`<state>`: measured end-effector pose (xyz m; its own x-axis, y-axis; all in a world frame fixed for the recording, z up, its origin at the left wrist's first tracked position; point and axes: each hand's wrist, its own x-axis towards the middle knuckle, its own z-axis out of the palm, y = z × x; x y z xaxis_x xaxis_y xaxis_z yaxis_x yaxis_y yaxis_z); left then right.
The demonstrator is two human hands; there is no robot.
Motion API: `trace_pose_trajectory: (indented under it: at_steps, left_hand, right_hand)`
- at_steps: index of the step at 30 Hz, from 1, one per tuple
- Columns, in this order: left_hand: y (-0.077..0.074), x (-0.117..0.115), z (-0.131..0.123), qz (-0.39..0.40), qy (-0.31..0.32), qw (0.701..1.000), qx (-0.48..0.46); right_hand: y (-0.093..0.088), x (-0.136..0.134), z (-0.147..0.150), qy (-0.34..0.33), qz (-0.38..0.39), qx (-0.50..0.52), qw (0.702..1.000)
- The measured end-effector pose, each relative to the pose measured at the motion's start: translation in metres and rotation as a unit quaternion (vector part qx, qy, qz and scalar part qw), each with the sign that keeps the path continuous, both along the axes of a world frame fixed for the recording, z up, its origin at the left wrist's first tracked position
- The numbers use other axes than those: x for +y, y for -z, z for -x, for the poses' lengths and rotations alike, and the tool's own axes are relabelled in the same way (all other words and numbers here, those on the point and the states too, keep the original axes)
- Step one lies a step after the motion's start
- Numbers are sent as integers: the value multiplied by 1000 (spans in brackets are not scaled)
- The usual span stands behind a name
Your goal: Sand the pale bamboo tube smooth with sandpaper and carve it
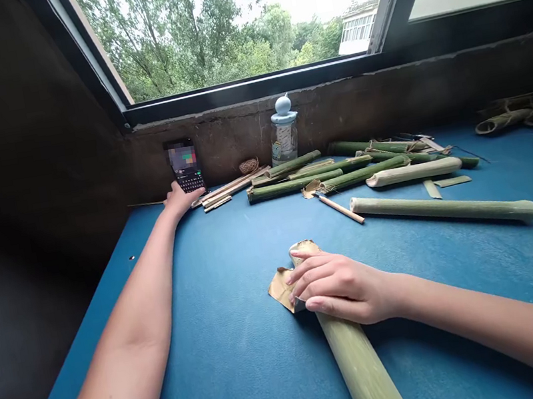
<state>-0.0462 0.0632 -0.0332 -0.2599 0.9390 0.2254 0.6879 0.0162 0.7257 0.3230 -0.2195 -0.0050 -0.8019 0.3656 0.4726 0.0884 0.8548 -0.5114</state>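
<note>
My left hand [178, 201] reaches far across the table and grips the lower end of a smartphone [183, 162], which leans upright against the wall with a keyboard on its lit screen. Nearer to me, my right hand [338, 286] is curled over the end of a pale green bamboo tube [357, 360]. Under its fingers is a folded piece of tan sandpaper [280, 288], pressed against the bamboo. The tube runs toward me and leaves the bottom of the view.
On the blue table [230, 353] lie a peeled bamboo tube [445, 208], a wooden-handled knife [341, 208] and several green bamboo pieces [294, 185]. A lidded bottle [283, 139] and a ball of twine [248, 166] stand by the wall. Bamboo sheaths [502, 122] lie far right.
</note>
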Motion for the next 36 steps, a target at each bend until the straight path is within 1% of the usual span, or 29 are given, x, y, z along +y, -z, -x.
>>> trace_pose_trajectory:
  at_steps: [3,6,9,11,12,16,17,20,22,24,27,29,31,34,36]
  left_hand:
    - [-3,-5,-9,24,-39,997,64]
    - [-9,-11,-20,60,-64,990,109]
    - [-13,-16,-27,90,-70,983,147]
    - [-14,-18,-28,88,-64,981,159]
    - [-14,-18,-28,86,-64,981,163]
    - [-14,-18,-28,89,-62,980,166]
    - [-15,-18,-28,91,-60,981,163]
    - [-15,-16,-29,90,-58,982,159]
    - [-15,-15,-29,86,-59,982,159]
    - [-14,-15,-28,81,-61,983,154]
    - [-12,-14,-25,73,-59,985,147]
    - [-11,-14,-24,74,-58,985,147]
    - [-11,-13,-24,76,-59,984,150]
    - [-12,-13,-26,78,-64,983,155]
    - [-13,-13,-28,83,-66,982,155]
  right_hand:
    - [-1,3,-2,-6,-7,0,1000]
    - [-5,-7,3,1,0,-5,1000]
    - [-8,-22,11,-44,9,-2,999]
    - [-8,-22,12,-73,10,2,997]
    - [-8,-19,10,-69,10,4,998]
    - [-7,-6,2,3,15,-3,1000]
    - [-8,-7,2,2,15,-4,1000]
    - [-10,-18,8,-52,18,2,998]
    - [-10,-23,11,-72,17,5,997]
    - [-8,-19,9,-59,16,5,998]
    - [-4,-7,2,-18,24,4,1000]
    - [-4,-5,1,1,32,2,999]
    - [-5,-10,3,-6,33,1,999]
    - [-7,-22,10,-49,23,4,999]
    - [-8,-25,11,-61,19,7,998]
